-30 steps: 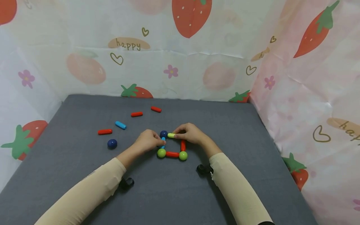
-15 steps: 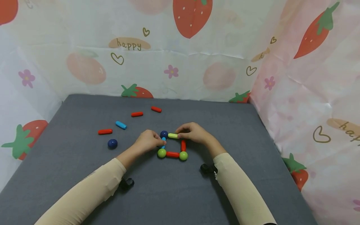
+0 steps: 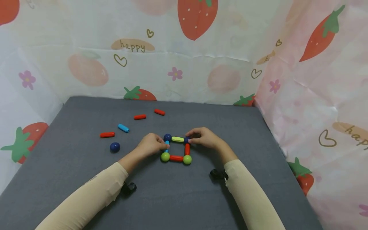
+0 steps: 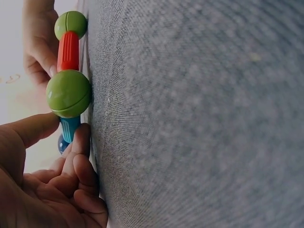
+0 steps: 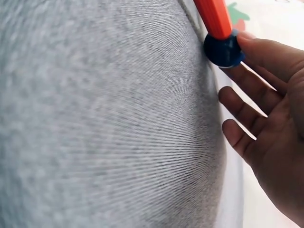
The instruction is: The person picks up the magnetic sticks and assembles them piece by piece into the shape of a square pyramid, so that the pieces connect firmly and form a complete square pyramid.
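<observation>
Four rods and four balls form a closed square on the grey cloth. Its near side is a red rod [image 3: 176, 158] between two green balls [image 3: 165, 157] [image 3: 187, 159]. My left hand [image 3: 150, 143] pinches the blue rod [image 4: 71, 128] on the left side, between a green ball and a dark blue ball [image 3: 167, 137]. Along the far side lies a yellow-green rod [image 3: 177, 139]. At the far right corner my right hand [image 3: 205, 138] holds a dark blue ball [image 5: 224, 49] between thumb and fingers, against the end of the right red rod [image 3: 187, 149].
Left of the square lie a loose dark blue ball [image 3: 114, 147], a red rod [image 3: 107, 134] and a blue rod [image 3: 123, 128]. Two more red rods [image 3: 140, 117] [image 3: 159, 112] lie farther back. Printed cloth walls [image 3: 184, 83] stand behind and beside the table [image 3: 172, 198].
My right hand has moved right, off the yellow-green rod and onto the dark blue ball at the corner, which now shows. The left hand has stayed on the blue rod.
</observation>
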